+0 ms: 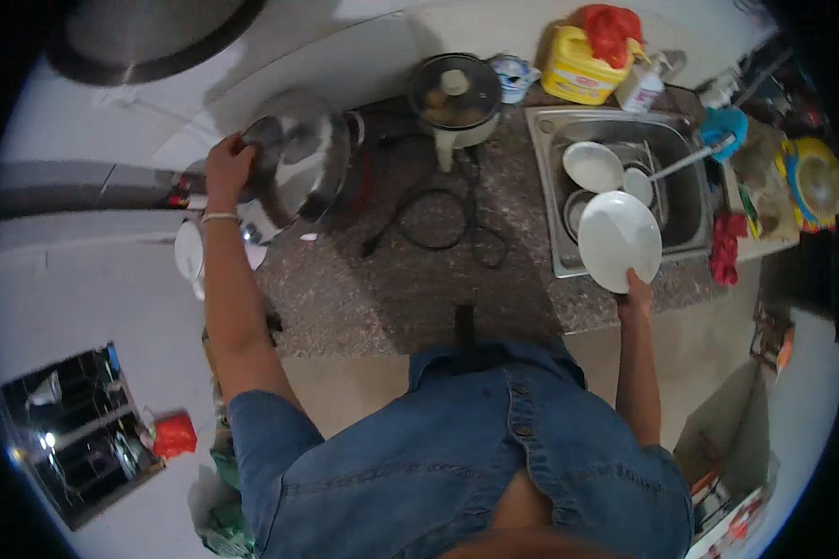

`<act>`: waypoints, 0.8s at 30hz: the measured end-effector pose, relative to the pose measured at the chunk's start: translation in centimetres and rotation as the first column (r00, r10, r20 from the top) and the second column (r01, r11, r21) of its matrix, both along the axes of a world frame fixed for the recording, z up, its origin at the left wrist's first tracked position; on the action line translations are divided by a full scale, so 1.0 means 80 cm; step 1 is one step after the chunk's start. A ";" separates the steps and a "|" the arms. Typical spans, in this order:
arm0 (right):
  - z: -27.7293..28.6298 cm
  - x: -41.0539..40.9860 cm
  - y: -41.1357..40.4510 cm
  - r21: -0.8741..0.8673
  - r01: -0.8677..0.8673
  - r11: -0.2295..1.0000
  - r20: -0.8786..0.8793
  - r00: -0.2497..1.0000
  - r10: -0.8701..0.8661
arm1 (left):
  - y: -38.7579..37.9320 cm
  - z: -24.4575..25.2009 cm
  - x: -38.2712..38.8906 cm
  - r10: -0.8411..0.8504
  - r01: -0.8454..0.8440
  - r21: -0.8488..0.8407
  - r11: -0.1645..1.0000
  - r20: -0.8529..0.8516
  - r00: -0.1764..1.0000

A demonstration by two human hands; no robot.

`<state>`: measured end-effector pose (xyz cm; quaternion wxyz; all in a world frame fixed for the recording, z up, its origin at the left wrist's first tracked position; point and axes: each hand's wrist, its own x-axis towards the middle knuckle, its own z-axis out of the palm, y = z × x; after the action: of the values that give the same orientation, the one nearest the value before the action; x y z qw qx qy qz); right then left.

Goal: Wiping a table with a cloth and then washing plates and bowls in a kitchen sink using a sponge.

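Observation:
My left hand (231, 168) is at the left edge of a shiny metal lid (290, 164), its fingers closed on the rim. The lid is tilted against a large metal pot (339, 164), and hides much of it. My right hand (635, 297) grips the near edge of a white plate (619, 237), thumb on top. The plate is held over the front rim of a stainless steel sink (692, 241). Behind it in the sink are a white bowl (593, 166), a smaller white dish (637, 185) and a partly hidden metal bowl (573, 213).
An electric cooker (454, 98) with a glass lid holds round food. Its black cord (419, 246) coils on the stone counter (335, 300). A yellow jug (580, 70) and a pump bottle (643, 91) stand behind the sink. A blue-headed brush (723, 133) leans across its right side.

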<state>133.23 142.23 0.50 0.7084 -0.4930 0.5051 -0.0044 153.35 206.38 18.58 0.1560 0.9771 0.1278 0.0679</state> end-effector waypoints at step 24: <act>-0.193 0.216 -0.231 0.321 -0.271 0.907 -0.055 0.951 0.303 | -0.446 -0.108 -0.132 0.289 -0.253 -0.787 0.563 -0.099 0.952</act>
<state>150.50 123.77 -14.97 0.7428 -0.4441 0.4573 0.2046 142.82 170.69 9.95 0.5617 0.7736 0.2895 0.0477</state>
